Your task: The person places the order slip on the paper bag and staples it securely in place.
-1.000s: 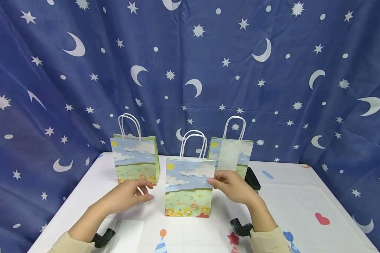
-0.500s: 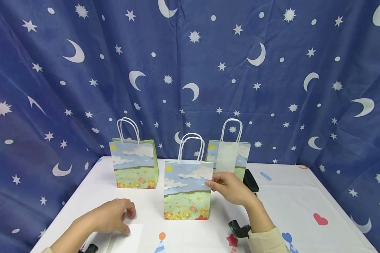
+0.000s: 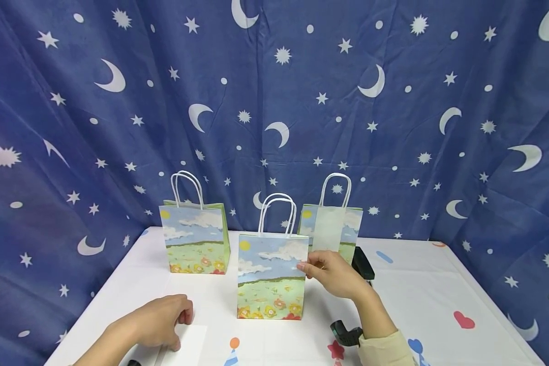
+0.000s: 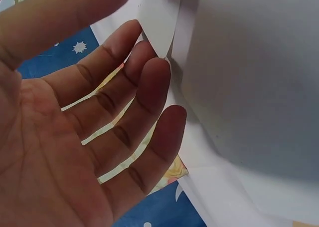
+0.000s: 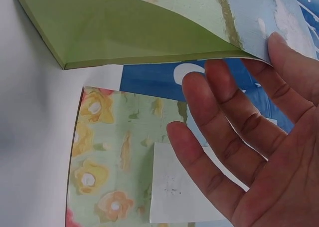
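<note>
A small paper gift bag (image 3: pixel 271 277), printed with a sky and flower meadow, stands upright at the table's middle. My right hand (image 3: pixel 336 277) pinches its right edge, thumb on the printed front and index finger on the green side, as the right wrist view shows with the side panel (image 5: pixel 124 30). At the front left, my left hand (image 3: pixel 155 320) is low over flat white cards (image 3: pixel 187 345). In the left wrist view its loosely bent fingers (image 4: pixel 152 82) touch the corner of a white card (image 4: pixel 158 17); the thumb is partly out of frame.
Two matching gift bags stand behind: the left bag (image 3: pixel 194 239) and the right bag (image 3: pixel 353 229), which has a white card (image 3: pixel 328 229) on its front. A black object (image 3: pixel 363 263) sits beside the right bag. A blue curtain (image 3: pixel 274 101) hangs behind the table.
My left hand has moved from beside the rear left bag toward me, down to the white cards. My right hand stays on the middle bag's edge. The view has tilted slightly.
</note>
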Motion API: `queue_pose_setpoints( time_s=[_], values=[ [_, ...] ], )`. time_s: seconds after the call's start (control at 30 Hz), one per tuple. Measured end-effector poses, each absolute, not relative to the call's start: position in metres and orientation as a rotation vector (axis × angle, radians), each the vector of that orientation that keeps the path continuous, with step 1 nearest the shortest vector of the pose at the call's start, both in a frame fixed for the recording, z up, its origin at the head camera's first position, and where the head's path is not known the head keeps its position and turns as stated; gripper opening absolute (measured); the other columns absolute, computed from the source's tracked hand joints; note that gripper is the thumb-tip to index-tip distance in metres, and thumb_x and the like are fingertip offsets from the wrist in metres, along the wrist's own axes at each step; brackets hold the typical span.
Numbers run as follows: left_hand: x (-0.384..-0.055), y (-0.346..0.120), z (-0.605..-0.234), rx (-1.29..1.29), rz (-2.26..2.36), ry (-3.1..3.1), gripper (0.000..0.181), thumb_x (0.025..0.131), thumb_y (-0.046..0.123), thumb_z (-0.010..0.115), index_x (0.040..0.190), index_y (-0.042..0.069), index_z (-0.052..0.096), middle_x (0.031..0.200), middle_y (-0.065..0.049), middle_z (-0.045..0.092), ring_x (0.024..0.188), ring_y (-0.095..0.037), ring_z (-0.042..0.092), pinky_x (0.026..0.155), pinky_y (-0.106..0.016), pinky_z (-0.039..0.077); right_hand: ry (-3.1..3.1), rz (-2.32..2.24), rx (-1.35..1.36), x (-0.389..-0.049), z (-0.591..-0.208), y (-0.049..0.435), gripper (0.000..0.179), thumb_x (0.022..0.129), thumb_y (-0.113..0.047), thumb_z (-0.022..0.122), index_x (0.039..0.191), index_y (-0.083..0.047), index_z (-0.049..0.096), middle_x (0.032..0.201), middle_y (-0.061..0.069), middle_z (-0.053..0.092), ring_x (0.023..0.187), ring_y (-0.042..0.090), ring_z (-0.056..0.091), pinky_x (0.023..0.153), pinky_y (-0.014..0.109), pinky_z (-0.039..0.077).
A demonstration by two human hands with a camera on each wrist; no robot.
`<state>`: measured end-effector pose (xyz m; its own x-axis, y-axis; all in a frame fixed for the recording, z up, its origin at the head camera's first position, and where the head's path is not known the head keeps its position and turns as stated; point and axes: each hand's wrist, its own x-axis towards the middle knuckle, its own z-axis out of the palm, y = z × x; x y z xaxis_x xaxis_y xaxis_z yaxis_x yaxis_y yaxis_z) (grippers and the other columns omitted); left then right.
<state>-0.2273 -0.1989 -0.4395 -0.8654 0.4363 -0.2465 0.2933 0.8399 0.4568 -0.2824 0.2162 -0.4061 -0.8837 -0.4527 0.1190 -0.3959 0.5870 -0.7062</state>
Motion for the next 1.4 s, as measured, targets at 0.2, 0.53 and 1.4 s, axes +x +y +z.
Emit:
queue_pose_setpoints(
  time_s=[0.2, 0.53, 1.4],
  values=[
    [-0.226, -0.201, -0.442, 0.553, 0.589, 2.700, 0.051, 0.059, 0.003, 0.093, 0.088, 0.022, 0.055, 0.083, 0.003, 0.053, 0.073, -0.009, 0.045, 0.066, -0.028, 0.036, 2.721, -1.189, -0.727, -0.282, -0.405, 0.215, 0.040, 0.104, -0.040, 0.063, 0.082, -0.007, 0.065, 0.076, -0.002, 0.057, 0.067, 0.011, 0.045, 0.059, 0.028, 0.038],
    [-0.229, -0.208, -0.447, 0.587, 0.756, 2.600, 0.044, 0.067, -0.001, 0.086, 0.090, 0.021, 0.057, 0.079, 0.002, 0.052, 0.068, -0.007, 0.045, 0.062, -0.026, 0.035, 2.712, -1.194, -0.712, -0.282, -0.407, 0.215, 0.039, 0.104, -0.040, 0.062, 0.082, -0.008, 0.065, 0.081, 0.005, 0.063, 0.071, 0.014, 0.050, 0.061, 0.029, 0.041],
    [-0.243, -0.196, -0.427, 0.635, 1.355, 2.554, 0.015, 0.092, 0.030, 0.079, 0.098, 0.016, 0.078, 0.092, -0.001, 0.072, 0.079, -0.007, 0.063, 0.070, -0.025, 0.053, 2.713, -1.192, -0.739, -0.283, -0.407, 0.215, 0.038, 0.105, -0.039, 0.061, 0.083, -0.008, 0.066, 0.082, 0.005, 0.065, 0.076, 0.015, 0.054, 0.064, 0.030, 0.043]
  ],
)
